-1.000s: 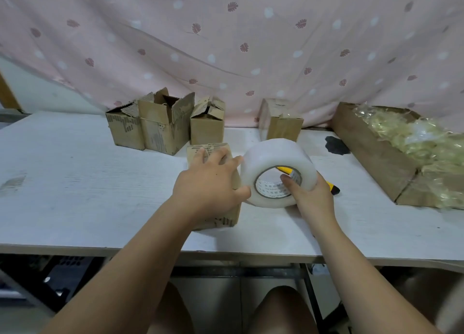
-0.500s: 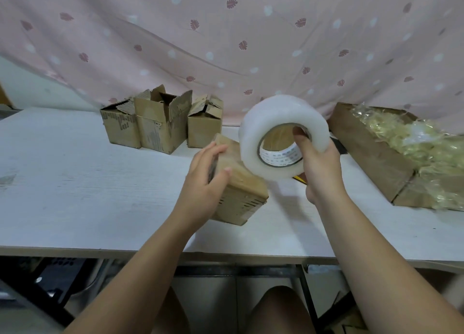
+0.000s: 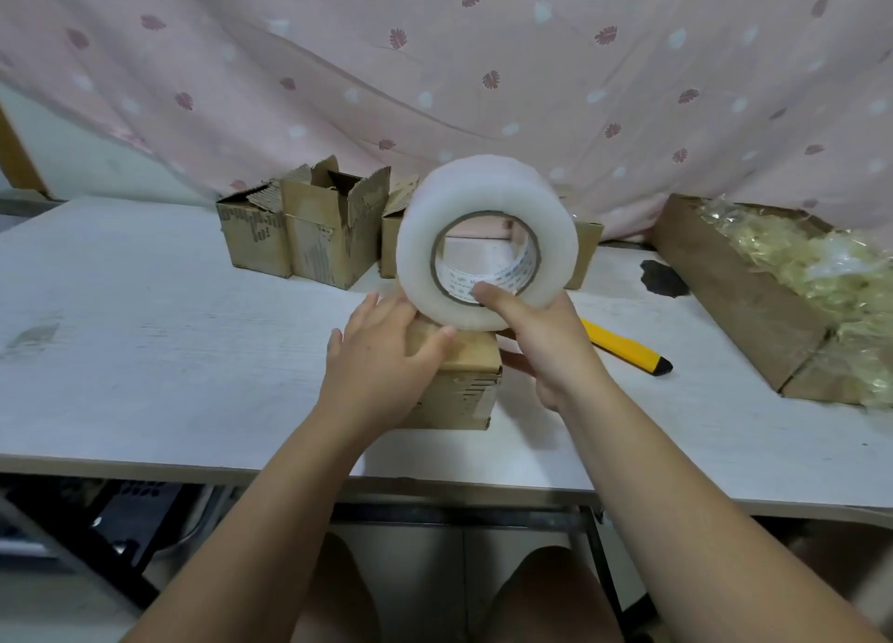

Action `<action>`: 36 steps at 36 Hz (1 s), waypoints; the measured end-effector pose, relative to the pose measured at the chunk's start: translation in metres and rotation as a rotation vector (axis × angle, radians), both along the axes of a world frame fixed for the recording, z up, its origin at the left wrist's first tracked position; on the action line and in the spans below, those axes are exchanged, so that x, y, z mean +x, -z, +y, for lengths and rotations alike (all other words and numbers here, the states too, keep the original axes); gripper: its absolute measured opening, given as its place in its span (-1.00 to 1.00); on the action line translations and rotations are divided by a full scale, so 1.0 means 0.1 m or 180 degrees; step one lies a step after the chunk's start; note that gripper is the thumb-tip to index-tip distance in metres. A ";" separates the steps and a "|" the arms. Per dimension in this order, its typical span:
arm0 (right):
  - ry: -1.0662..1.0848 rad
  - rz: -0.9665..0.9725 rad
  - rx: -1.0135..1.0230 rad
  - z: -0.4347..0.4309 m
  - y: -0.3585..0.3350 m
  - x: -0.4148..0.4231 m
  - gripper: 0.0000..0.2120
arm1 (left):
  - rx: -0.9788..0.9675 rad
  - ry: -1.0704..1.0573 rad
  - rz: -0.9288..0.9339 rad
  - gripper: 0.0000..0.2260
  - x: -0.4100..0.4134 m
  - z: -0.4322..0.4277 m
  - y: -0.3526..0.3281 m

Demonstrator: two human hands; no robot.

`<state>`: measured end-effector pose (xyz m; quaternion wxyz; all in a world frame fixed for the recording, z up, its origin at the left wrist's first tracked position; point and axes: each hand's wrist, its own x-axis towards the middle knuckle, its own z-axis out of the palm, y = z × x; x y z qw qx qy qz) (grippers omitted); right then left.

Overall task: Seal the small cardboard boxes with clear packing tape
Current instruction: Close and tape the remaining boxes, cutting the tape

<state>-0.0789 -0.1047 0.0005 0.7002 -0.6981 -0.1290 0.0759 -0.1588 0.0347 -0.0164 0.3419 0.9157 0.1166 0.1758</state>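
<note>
Left hand (image 3: pixel 381 360) is lying flat on top of the small cardboard box (image 3: pixel 466 384), fingers nearly straight and slightly spread, thumb resting on the lid, nothing curling round it. The box is sitting with flaps down near the front edge of the white table (image 3: pixel 145 333). Right hand (image 3: pixel 548 343) is gripping the tape roll (image 3: pixel 483 183), thumb hooking into the core, the other fingers going underneath and mostly hidden. The roll is standing upright on edge over the far side of the box; touching it or just above, cannot tell. A yellow knife (image 3: pixel 623 348) is lying on the table just right of that hand. Farther back, open boxes (image 3: pixel 314 241) are standing in a row. At far right a cardboard tray (image 3: pixel 734 285) is holding crumpled plastic (image 3: pixel 821 265). A pink patterned cloth (image 3: pixel 483 62) is hanging behind everything.
</note>
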 end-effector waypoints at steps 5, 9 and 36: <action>0.0099 0.0118 -0.0246 -0.08 -0.11 0.09 -0.74 | 0.0644 -0.0091 0.0266 -0.50 0.01 -0.03 0.04; 0.0120 -0.0007 -0.0292 -0.10 -0.19 0.12 -0.71 | 0.0907 -0.0140 0.0264 -0.50 0.01 -0.07 0.03; 0.0895 0.0716 -0.0202 -0.83 0.30 0.26 -0.79 | 0.0316 0.0043 0.0129 -0.51 -0.02 -0.06 0.02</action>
